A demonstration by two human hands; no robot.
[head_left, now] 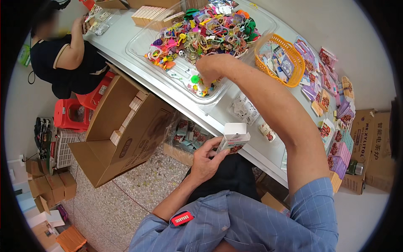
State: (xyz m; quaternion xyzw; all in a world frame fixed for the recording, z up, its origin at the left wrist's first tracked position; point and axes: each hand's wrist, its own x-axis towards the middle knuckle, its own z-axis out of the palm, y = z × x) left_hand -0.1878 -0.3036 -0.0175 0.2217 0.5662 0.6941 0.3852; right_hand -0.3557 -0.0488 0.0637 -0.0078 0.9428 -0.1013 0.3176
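Fingers of your left hand (205, 163) are clamped on a small white printed carton (234, 140), thumb on the near side, with the top flap raised and the mouth open. You hold it just off the near edge of the white table (218, 110), above your lap. Your right hand (208, 69) is down in the near end of the clear plastic tray (136, 49), among loose trinkets beside a green spiky ball (194, 79); the main heap of coloured trinkets (210, 35) lies beyond it.

Step in hand, as I judge it: a pick from the tray, with the carton held ready. Your next move calls for a clean grip on what you want, free of tangled neighbours, and a lift clear of the tray rim; keep the left grip light enough not to crush the carton walls.

Findings on visibility: your right fingertips are largely hidden behind the hand, so I cannot tell whether they are apart or closed on a trinket. The carton's inside cannot be inspected from this angle. White packets in the clear tub (244, 109) are perhaps small sachets; your right forearm crosses close by.
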